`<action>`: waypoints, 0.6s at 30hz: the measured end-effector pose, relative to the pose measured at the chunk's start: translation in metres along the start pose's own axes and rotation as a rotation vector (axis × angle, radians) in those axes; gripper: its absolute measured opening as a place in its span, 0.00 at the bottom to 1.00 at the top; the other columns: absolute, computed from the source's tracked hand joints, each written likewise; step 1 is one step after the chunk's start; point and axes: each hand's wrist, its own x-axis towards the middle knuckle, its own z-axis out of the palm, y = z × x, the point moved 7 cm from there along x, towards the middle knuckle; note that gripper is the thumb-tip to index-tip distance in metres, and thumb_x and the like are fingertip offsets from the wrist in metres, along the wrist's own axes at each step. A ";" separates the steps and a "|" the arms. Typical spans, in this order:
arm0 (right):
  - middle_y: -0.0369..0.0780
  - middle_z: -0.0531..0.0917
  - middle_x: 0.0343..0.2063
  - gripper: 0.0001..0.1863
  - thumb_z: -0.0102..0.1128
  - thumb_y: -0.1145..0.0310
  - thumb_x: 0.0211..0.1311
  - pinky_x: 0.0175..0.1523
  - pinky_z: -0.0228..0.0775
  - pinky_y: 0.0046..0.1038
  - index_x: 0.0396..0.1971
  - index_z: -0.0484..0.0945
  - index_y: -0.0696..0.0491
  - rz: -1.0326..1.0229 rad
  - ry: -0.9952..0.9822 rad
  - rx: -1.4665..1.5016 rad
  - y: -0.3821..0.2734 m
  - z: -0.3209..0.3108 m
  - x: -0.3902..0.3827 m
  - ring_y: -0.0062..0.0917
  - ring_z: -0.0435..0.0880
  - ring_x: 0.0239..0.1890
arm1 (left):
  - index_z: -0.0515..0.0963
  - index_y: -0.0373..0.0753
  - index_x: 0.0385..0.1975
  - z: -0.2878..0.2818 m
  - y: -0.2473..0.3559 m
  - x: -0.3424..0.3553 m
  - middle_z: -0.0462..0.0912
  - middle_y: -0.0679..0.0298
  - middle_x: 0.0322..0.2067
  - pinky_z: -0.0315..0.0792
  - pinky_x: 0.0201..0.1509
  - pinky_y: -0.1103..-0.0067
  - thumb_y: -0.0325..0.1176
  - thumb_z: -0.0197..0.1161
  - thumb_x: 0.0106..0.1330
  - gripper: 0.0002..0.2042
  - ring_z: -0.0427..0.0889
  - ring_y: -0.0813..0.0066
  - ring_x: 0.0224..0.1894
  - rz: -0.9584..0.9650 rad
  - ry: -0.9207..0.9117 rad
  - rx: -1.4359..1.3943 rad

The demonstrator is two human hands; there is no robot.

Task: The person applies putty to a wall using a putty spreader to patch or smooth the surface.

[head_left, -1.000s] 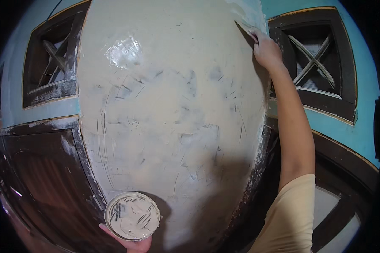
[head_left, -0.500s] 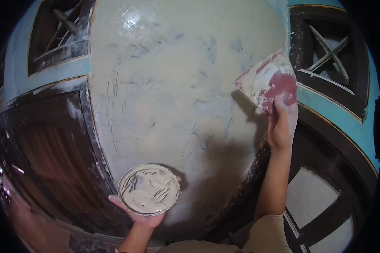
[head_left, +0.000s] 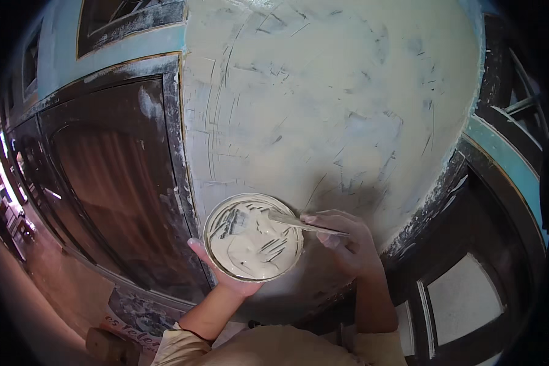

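Left hand [head_left: 238,285]: fingers cupping paste tub [head_left: 250,195]. Right hand [head_left: 352,245]: fingers pinching scraper [head_left: 294,222]. Streaked wall [head_left: 323,91] between dark-framed doors [head_left: 113,177].

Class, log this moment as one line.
left hand: holds round tub of paste | right hand: grips flat spreader, blade at tub rim | wall: dark-streaked

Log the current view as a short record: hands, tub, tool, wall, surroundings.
Left hand: holds the tub from below
Right hand: grips a flat spreader
Tool: one end over the tub; contact with paste unclear
Tub: round, with pale, ridged paste
Wall: pale coat, dark scratches and patches
Surroundings: dark door left of the wall
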 end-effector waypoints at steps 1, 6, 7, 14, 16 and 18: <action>0.47 0.83 0.44 0.17 0.56 0.66 0.65 0.52 0.72 0.32 0.49 0.78 0.60 0.031 -0.062 -0.035 -0.003 0.007 -0.001 0.34 0.82 0.46 | 0.52 0.45 0.70 -0.002 0.001 -0.002 0.55 0.52 0.69 0.56 0.68 0.46 0.85 0.41 0.45 0.58 0.58 0.45 0.68 0.003 0.006 0.000; 0.48 0.83 0.44 0.18 0.54 0.65 0.65 0.53 0.72 0.35 0.49 0.79 0.59 0.023 -0.031 -0.006 -0.007 0.015 -0.005 0.40 0.82 0.47 | 0.55 0.46 0.70 -0.004 0.002 -0.007 0.57 0.55 0.69 0.55 0.69 0.49 0.82 0.43 0.49 0.54 0.59 0.49 0.68 0.019 -0.009 -0.048; 0.48 0.83 0.44 0.18 0.54 0.65 0.65 0.53 0.72 0.35 0.49 0.79 0.59 0.024 -0.031 -0.005 -0.007 0.018 -0.006 0.40 0.82 0.47 | 0.55 0.45 0.70 -0.006 0.002 -0.007 0.57 0.56 0.68 0.56 0.69 0.51 0.82 0.43 0.49 0.54 0.60 0.50 0.67 0.033 0.012 -0.048; 0.50 0.83 0.42 0.17 0.51 0.66 0.67 0.52 0.73 0.35 0.47 0.78 0.62 0.193 -0.155 0.001 -0.012 0.039 -0.008 0.42 0.83 0.45 | 0.58 0.44 0.68 -0.011 0.003 -0.016 0.62 0.57 0.66 0.59 0.68 0.56 0.81 0.44 0.51 0.52 0.63 0.53 0.65 0.037 0.021 -0.045; 0.49 0.83 0.42 0.17 0.51 0.66 0.67 0.51 0.74 0.34 0.47 0.78 0.62 0.078 -0.153 -0.066 -0.007 0.044 -0.006 0.40 0.83 0.45 | 0.58 0.44 0.68 -0.011 0.000 -0.015 0.63 0.58 0.66 0.59 0.67 0.57 0.81 0.44 0.51 0.52 0.64 0.55 0.65 0.048 0.045 -0.020; 0.50 0.83 0.42 0.16 0.52 0.66 0.67 0.49 0.75 0.33 0.47 0.78 0.62 -0.048 -0.219 -0.085 -0.019 0.050 -0.006 0.38 0.84 0.44 | 0.59 0.44 0.67 -0.006 0.000 -0.017 0.63 0.58 0.65 0.59 0.67 0.57 0.80 0.44 0.51 0.51 0.64 0.55 0.65 0.040 0.066 0.002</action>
